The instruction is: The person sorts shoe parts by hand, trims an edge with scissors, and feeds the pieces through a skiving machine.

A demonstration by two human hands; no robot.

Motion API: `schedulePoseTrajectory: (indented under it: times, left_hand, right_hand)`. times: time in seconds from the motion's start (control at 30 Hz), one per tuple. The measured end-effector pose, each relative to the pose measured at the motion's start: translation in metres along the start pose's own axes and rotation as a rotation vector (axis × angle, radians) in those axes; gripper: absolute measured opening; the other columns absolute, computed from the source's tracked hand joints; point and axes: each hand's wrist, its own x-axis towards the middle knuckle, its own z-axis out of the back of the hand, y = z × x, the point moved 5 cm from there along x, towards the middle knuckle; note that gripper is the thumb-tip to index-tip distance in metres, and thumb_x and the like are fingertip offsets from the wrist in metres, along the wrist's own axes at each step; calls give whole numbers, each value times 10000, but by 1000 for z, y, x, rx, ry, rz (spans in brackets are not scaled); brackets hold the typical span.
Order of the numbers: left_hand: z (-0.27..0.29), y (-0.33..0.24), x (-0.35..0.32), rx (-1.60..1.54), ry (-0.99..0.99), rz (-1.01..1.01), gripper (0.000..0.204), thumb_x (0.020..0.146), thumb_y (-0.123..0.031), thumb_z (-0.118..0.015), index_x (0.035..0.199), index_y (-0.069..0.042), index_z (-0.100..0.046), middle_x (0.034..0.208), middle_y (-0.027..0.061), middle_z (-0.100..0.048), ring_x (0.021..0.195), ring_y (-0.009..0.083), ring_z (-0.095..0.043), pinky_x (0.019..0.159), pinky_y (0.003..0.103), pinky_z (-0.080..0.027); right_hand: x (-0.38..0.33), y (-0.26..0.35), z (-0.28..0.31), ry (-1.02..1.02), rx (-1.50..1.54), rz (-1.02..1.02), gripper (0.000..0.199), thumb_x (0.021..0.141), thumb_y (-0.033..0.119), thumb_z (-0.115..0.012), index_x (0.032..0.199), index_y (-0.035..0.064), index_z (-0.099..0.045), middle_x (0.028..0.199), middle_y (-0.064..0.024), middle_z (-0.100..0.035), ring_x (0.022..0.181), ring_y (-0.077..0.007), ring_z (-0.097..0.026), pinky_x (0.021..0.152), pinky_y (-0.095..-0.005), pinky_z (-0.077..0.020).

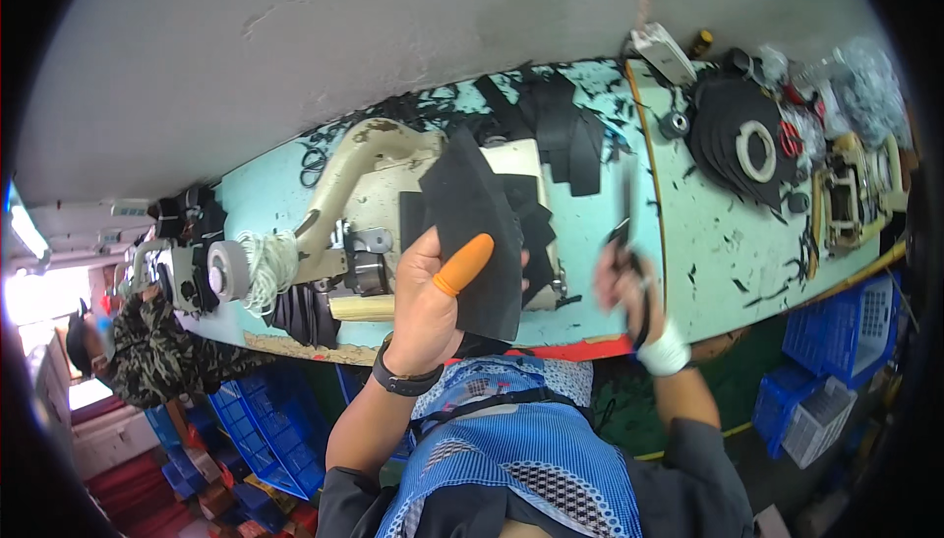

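Left hand (425, 294) grips black sheet (474, 233); right hand (623, 282) beside, scissors (623, 223)

A long worktop (708, 243) painted pale turquoise, chipped and scuffed, runs along a plain grey plastered wall (344, 36) with a small crack high up. A cream sewing machine (364, 164) sits on it, with a spool of white thread (264, 265) to one side. Black offcuts litter the surface, and a round stack of black pieces (733, 140) lies towards the far end beside a heap of clutter. Blue plastic crates (846, 317) stand on the floor below the worktop, with more blue crates (261, 430) on the other side. Bright daylight (29, 297) pours in at the left edge, where another person in a camouflage jacket (157, 351) sits.
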Motion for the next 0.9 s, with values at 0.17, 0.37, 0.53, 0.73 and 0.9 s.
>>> schedulePoseTrajectory:
  times: [0.17, 0.37, 0.53, 0.73, 0.9]
  left_hand:
    - [-20, 11, -2, -50, 33, -33, 280, 994, -139, -492, 1221, 20, -527, 1187, 236, -605, 1081, 328, -638, 855, 465, -583]
    - [-17, 27, -9, 23, 103, -33, 240, 991, -121, -502, 1185, 9, -553, 1085, 173, -659, 954, 225, -686, 781, 375, -603]
    - [-14, 33, -13, 46, 38, -72, 240, 988, -121, -512, 1180, 18, -549, 1074, 183, -661, 949, 241, -687, 767, 355, -603]
    - [-12, 32, -16, 24, 25, -40, 253, 990, -121, -507, 1190, 31, -536, 1089, 205, -652, 975, 272, -679, 811, 363, -597]
    - [-10, 32, -14, -17, 40, 1, 267, 1000, -126, -481, 1201, 42, -526, 1105, 216, -642, 1001, 287, -671, 839, 382, -589]
  right_hand:
    - [-53, -17, -77, 184, 39, -46, 670, 740, 650, -724, 882, 36, -498, 727, 23, -470, 654, -81, -450, 593, -227, -386]
    - [-61, -18, -76, 172, -156, -23, 748, 721, 777, -624, 804, 47, -488, 680, 6, -448, 618, -94, -439, 543, -253, -373]
    - [-65, -11, -79, 188, -194, -34, 755, 738, 789, -588, 766, 42, -479, 663, 5, -442, 605, -99, -441, 534, -260, -375]
    - [-63, -8, -80, 222, -220, -46, 753, 749, 784, -578, 767, 37, -483, 651, 4, -458, 586, -92, -462, 515, -247, -385]
    - [-66, -9, -81, 248, -78, -107, 750, 756, 783, -566, 787, 40, -474, 586, 31, -443, 467, -57, -463, 415, -210, -386]
